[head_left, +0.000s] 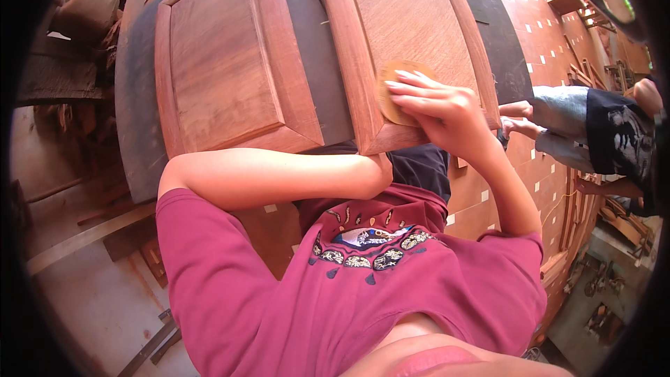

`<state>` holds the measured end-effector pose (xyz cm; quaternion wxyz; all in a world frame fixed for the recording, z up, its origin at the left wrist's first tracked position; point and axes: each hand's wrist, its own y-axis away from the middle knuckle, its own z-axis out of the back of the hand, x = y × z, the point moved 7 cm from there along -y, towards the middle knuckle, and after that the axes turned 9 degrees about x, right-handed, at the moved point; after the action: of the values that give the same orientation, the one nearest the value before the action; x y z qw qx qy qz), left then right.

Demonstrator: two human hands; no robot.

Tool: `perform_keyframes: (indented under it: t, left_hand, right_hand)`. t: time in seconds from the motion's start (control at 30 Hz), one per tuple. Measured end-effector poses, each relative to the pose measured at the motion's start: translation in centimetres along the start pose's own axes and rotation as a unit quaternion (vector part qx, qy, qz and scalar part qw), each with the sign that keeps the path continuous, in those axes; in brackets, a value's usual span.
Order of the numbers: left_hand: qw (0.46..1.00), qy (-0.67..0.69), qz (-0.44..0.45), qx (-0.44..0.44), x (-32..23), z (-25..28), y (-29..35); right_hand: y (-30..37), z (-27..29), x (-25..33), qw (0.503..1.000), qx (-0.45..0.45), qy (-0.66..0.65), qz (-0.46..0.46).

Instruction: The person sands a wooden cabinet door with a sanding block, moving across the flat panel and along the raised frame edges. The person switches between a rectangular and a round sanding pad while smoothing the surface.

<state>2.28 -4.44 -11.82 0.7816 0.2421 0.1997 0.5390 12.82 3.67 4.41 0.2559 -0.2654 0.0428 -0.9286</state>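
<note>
Two framed wooden door panels lie on a dark work surface; the left panel [220,63] sits apart from the right panel [419,14]. My right hand [440,105] presses a round, tan sanding disc [399,115] against the near end of the right panel, over its frame and inner field. The fingers stretch across the disc, and the thumb is hidden. My left forearm crosses in front of my body. At the near left corner of the right panel is my left hand [379,167], bent at the wrist with its fingers out of sight.
The dark work surface [139,98] extends past both panels. At the right, another person [593,126] in dark and grey clothes is on the tiled floor [481,202]. Wood pieces [572,223] lie beyond, and timber scraps [77,70] are piled at the left.
</note>
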Motion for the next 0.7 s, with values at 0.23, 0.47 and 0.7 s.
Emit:
perform_keyframes:
  t: [0.23,0.47,0.7]
  left_hand:
    - [0.994,-0.061,-0.036,0.083,-0.5,-1.0,-1.0]
    - [0.995,0.081,0.005,0.066,1.9,1.8,0.4]
    - [0.991,0.114,0.024,0.071,2.2,1.1,0.0]
  right_hand:
    - [1.9,4.4,-7.5,0.980,-0.085,0.147,-0.100]
    - [-6.9,5.1,-19.4,0.937,-0.101,0.293,-0.162]
    - [-12.6,5.1,-19.9,0.934,-0.043,0.157,-0.317]
